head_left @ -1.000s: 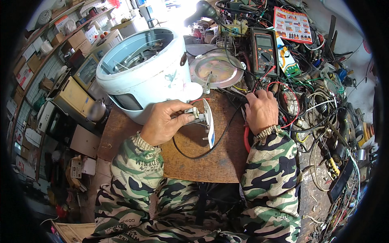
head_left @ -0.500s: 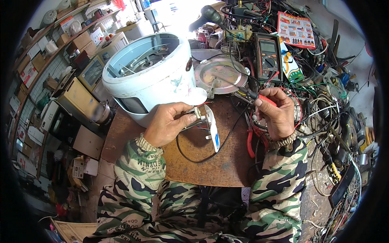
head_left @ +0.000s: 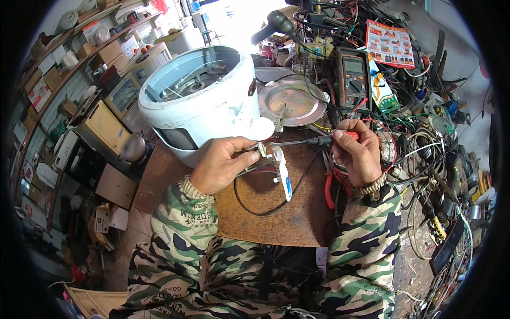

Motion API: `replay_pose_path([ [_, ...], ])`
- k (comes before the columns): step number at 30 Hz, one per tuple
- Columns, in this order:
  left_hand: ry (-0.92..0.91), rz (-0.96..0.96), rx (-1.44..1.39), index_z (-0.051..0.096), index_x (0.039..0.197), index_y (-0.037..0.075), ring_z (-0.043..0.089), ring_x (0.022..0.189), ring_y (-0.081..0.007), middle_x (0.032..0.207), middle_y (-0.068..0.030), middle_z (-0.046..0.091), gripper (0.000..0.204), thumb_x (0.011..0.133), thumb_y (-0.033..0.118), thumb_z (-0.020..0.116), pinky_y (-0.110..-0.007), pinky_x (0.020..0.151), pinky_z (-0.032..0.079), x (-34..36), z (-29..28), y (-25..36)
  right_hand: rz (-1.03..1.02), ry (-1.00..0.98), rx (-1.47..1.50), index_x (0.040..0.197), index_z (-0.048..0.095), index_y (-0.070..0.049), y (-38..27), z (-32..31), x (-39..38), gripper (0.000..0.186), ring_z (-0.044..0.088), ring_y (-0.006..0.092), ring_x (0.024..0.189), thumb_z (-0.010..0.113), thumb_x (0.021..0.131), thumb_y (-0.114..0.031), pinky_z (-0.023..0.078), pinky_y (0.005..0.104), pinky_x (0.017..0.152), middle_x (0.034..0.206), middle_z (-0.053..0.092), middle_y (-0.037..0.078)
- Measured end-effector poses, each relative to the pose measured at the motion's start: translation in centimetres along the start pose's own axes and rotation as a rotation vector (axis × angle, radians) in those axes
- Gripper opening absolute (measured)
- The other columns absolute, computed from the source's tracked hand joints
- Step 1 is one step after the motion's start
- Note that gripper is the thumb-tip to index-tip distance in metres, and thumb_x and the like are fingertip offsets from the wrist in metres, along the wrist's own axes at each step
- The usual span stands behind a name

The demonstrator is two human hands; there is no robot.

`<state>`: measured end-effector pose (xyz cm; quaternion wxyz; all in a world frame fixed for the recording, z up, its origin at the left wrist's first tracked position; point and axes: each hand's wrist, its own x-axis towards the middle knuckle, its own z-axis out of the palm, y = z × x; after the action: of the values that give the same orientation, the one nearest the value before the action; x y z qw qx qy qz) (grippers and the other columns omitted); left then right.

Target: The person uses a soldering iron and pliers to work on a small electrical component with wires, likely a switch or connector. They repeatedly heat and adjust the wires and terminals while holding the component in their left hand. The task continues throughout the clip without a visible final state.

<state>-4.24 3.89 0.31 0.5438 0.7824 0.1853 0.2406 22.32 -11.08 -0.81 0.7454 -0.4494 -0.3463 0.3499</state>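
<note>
Between the thumb and fingers of my left hand point(head_left: 223, 164) is a small metal-and-plastic switch part point(head_left: 260, 149). Attached to it or right beside it is a curved white panel with a blue patch point(head_left: 285, 178), tilted on edge above the bench. My right hand point(head_left: 358, 154) grips the red and black handle of a screwdriver point(head_left: 291, 143). Its shaft points left, and the tip is at the switch part; whether it touches a screw is too small to tell. Just behind my left hand stands a pale blue rice cooker body point(head_left: 207, 114), open on top with metal parts inside.
A round metal plate point(head_left: 303, 103) lies behind the work. Near my right hand are red-handled pliers point(head_left: 329, 189) and a multimeter point(head_left: 354, 80). Tangled cables point(head_left: 425, 143) crowd the right side. A black cord point(head_left: 249, 209) loops over the wooden bench point(head_left: 239, 226). Loaded shelves point(head_left: 64, 48) stand left.
The screwdriver has swung from pointing up and left to nearly level, its tip now at the switch part. My right hand has shifted slightly left; my left hand keeps its hold.
</note>
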Motion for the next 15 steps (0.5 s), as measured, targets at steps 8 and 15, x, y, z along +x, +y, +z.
replay_pose_path([
  [8, 0.012, -0.051, 0.051, 0.067, 0.12, -0.008, 0.062, 0.093, -0.0081, 0.104, -0.0049, 0.071, 0.027, 0.101, 0.011, 0.064, -0.025, 0.084, 0.052, -0.1, 0.24, 0.5, -0.005, -0.018, -0.023, 0.107, 0.059, 0.0, 0.07, 0.27, 0.04, 0.022, 0.055, 0.0116, 0.053, 0.072, 0.091, -0.007, 0.041, 0.0246, 0.047, 0.071, 0.061, 0.004],
  [15, 0.007, -0.037, 0.05, 0.067, 0.119, -0.008, 0.062, 0.092, -0.0077, 0.104, -0.0048, 0.071, 0.027, 0.1, 0.011, 0.064, -0.025, 0.083, 0.053, -0.38, 0.08, 0.73, -0.005, -0.034, -0.009, 0.109, 0.058, 0.001, 0.06, 0.25, 0.03, 0.023, 0.054, 0.0113, 0.052, 0.072, 0.091, -0.007, 0.041, 0.0244, 0.047, 0.071, 0.061, 0.004],
])
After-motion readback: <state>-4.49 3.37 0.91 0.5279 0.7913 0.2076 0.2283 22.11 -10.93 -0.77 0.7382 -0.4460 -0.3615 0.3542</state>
